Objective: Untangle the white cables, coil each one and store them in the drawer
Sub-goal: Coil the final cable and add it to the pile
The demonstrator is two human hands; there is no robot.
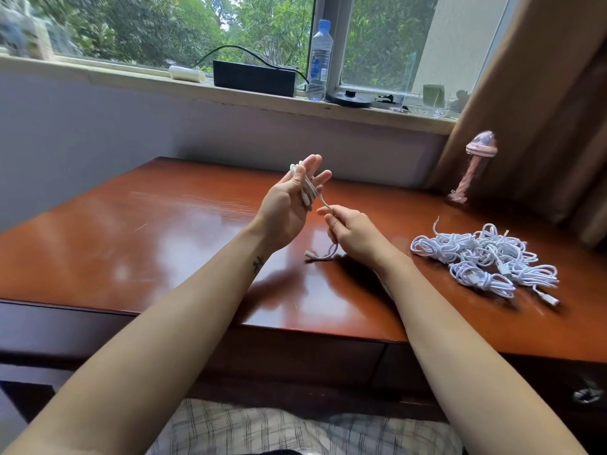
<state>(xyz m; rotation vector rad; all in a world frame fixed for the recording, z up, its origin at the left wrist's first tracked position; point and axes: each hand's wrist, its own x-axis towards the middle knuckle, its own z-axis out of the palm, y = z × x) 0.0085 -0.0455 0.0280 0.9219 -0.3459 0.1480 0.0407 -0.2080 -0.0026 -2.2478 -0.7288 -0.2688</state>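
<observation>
The left hand (289, 205) is raised palm up with its fingers straight, thin loops of a smooth white cable (310, 192) wound round them and pinned by the thumb. The right hand (351, 229) pinches the same cable's loose end above the glossy reddish wooden desk (164, 224). A tangled heap of cables (486, 257) lies at the desk's right.
</observation>
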